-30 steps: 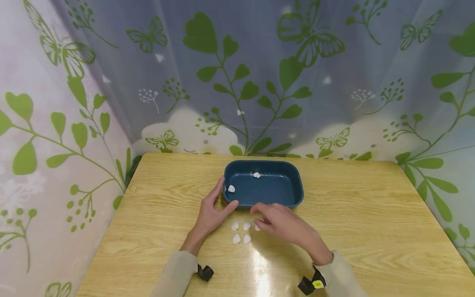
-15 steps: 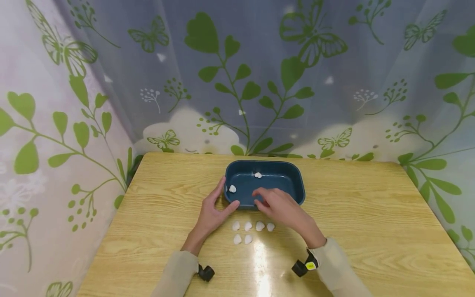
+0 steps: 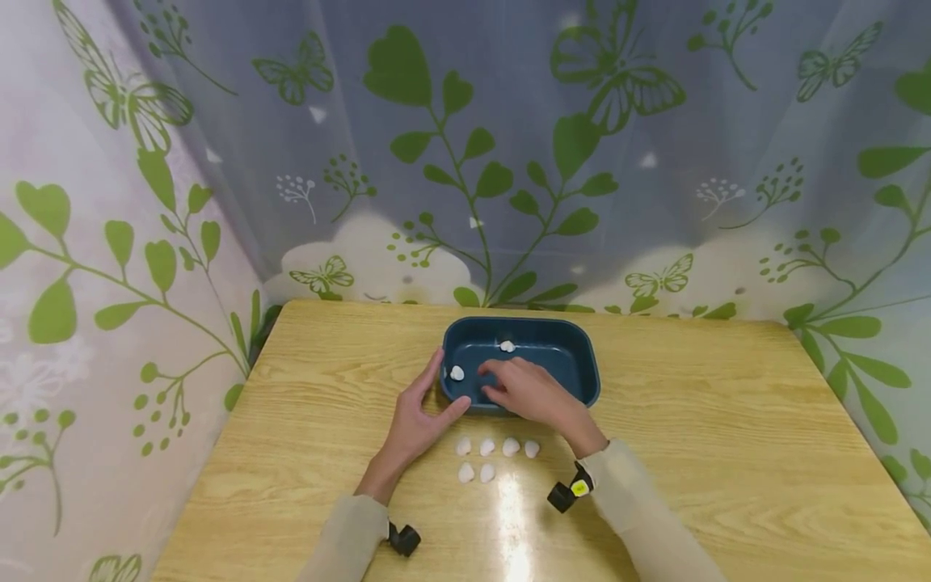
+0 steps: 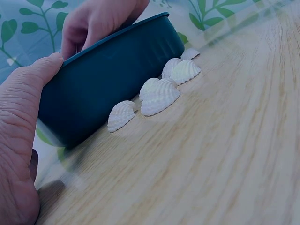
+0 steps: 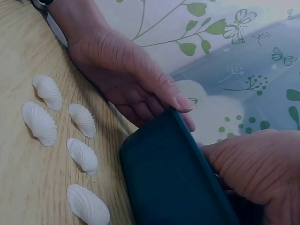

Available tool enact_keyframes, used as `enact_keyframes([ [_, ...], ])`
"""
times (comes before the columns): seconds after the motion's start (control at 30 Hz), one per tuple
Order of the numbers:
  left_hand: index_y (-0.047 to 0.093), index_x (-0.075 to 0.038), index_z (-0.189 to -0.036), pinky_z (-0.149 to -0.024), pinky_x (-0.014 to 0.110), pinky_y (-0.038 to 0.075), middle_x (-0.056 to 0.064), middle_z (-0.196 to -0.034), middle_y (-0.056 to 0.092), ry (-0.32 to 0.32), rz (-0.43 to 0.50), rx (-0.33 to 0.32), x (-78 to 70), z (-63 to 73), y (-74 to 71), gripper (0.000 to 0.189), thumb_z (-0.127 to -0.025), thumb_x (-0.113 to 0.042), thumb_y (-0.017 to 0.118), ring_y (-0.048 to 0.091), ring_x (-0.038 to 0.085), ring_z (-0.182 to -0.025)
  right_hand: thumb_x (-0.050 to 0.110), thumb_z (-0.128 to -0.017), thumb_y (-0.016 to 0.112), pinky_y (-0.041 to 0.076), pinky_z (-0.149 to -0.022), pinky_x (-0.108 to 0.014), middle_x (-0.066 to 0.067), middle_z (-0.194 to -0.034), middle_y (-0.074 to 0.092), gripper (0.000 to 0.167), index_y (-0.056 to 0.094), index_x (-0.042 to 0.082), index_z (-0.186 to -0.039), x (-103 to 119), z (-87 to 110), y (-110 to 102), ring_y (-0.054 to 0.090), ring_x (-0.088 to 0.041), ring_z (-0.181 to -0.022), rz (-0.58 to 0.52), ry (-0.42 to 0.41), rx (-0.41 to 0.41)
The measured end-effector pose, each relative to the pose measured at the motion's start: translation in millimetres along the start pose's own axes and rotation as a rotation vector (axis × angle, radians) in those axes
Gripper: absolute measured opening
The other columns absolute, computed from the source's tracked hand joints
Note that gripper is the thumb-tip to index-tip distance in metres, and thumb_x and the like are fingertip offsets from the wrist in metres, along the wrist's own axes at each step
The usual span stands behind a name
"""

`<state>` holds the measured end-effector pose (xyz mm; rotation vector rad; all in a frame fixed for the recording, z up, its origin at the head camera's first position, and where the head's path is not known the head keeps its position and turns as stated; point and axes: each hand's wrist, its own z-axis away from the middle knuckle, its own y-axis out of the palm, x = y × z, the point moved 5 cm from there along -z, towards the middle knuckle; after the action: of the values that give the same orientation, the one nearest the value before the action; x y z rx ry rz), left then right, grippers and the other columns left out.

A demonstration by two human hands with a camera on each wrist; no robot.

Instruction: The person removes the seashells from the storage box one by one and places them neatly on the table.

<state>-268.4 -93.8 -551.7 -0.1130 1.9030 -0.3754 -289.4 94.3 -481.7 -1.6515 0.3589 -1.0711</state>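
Note:
A dark blue plastic basin (image 3: 524, 320) stands on the wooden table. My left hand (image 3: 414, 420) holds its left end, thumb on the near rim and fingers along the left side. My right hand (image 3: 531, 392) reaches over the near rim into the basin, fingers bent and spread; nothing visible is between them. Inside lie two white seashells, one near the left wall (image 3: 457, 373) and one near the far wall (image 3: 507, 346). Several ribbed white seashells (image 4: 160, 97) lie on the table in front of the basin, in two rows.
The wooden table (image 3: 698, 420) extends to both sides of the basin. Behind it hangs a patterned curtain (image 3: 465, 162), close to the table's far edge. Each wrist wears a small black camera, the left camera (image 3: 403, 539) and the right camera (image 3: 562, 496).
My right hand has moved from the shell rows up and forward into the basin. It has left the right end of the far row, where a shell now shows. My left hand stays put.

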Motion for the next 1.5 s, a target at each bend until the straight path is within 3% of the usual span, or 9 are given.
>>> enact_keyframes([
  [0.23,0.031,-0.016,-0.166,-0.126,0.045,0.028,-0.002,-0.169,0.032,-0.007,0.007,0.008,0.3,-0.6,-0.7,0.087,-0.095,-0.030,0.079,0.029,0.017,-0.156,0.017,-0.104,0.067,0.040,-0.052,-0.026,0.003,-0.071,0.060,0.035,0.066,0.003,-0.136,-5.4,-27.0,10.2,0.049,-0.009,-0.057,0.013,-0.015,0.035],
  [0.37,0.031,-0.017,-0.166,-0.126,0.046,0.028,-0.003,-0.169,0.031,-0.005,0.009,0.009,1.9,0.0,-0.4,0.086,-0.096,-0.029,0.079,0.029,0.017,-0.155,0.016,-0.105,0.065,0.053,-0.064,-0.031,-0.007,-0.100,0.074,0.036,0.064,0.005,-0.139,-6.6,-37.7,18.2,0.063,-0.012,-0.072,0.009,-0.031,0.051],
  [0.5,0.031,-0.018,-0.166,-0.126,0.046,0.028,-0.002,-0.169,0.031,0.004,0.004,0.007,2.4,1.1,-0.1,0.086,-0.096,-0.028,0.079,0.030,0.018,-0.155,0.016,-0.106,0.064,0.059,-0.078,-0.038,-0.009,-0.120,0.074,0.034,0.065,0.006,-0.138,-8.0,-43.6,26.2,0.069,-0.016,-0.088,0.009,-0.034,0.053],
  [0.77,0.033,-0.018,-0.165,-0.126,0.037,0.027,0.000,-0.167,0.034,0.007,0.010,-0.017,-2.9,-0.6,-0.3,0.085,-0.094,-0.022,0.081,0.031,0.018,-0.155,0.019,-0.107,0.061,0.056,-0.075,-0.032,-0.006,-0.115,0.076,0.029,0.067,0.009,-0.134,-11.2,-49.1,31.9,0.066,-0.011,-0.081,0.021,-0.035,0.048],
  [0.97,0.033,-0.022,-0.165,-0.125,0.034,0.027,-0.003,-0.167,0.035,-0.002,0.003,-0.021,3.9,0.7,1.4,0.086,-0.094,-0.025,0.082,0.032,0.017,-0.154,0.020,-0.108,0.061,0.059,-0.079,-0.034,-0.003,-0.110,0.077,0.021,0.072,0.012,-0.124,-11.2,-48.2,32.8,0.070,-0.013,-0.088,0.013,-0.065,0.027],
  [1.23,0.036,-0.017,-0.164,-0.122,0.019,0.025,0.003,-0.166,0.036,0.007,0.036,-0.040,1.9,1.6,2.3,0.087,-0.091,-0.018,0.083,0.033,0.022,-0.154,0.019,-0.107,0.062,0.060,-0.090,-0.038,-0.006,-0.118,0.076,0.024,0.074,0.009,-0.125,-11.8,-48.0,32.7,0.073,-0.019,-0.105,-0.033,-0.054,0.018],
  [1.37,0.034,-0.019,-0.165,-0.124,0.026,0.026,0.000,-0.167,0.035,-0.010,0.023,-0.026,-0.5,2.0,2.6,0.086,-0.093,-0.024,0.082,0.032,0.020,-0.155,0.019,-0.109,0.059,0.059,-0.080,-0.035,-0.002,-0.098,0.075,0.018,0.074,0.011,-0.111,-10.8,-47.5,31.2,0.071,-0.015,-0.088,-0.009,-0.052,-0.007],
  [1.5,0.033,-0.020,-0.165,-0.125,0.039,0.027,-0.002,-0.168,0.033,-0.017,0.004,-0.014,0.1,1.7,2.9,0.085,-0.095,-0.031,0.080,0.031,0.019,-0.155,0.021,-0.110,0.057,0.052,-0.069,-0.031,0.004,-0.080,0.063,0.018,0.070,0.013,-0.101,-12.1,-48.1,28.9,0.059,-0.010,-0.071,-0.003,-0.011,-0.034],
])
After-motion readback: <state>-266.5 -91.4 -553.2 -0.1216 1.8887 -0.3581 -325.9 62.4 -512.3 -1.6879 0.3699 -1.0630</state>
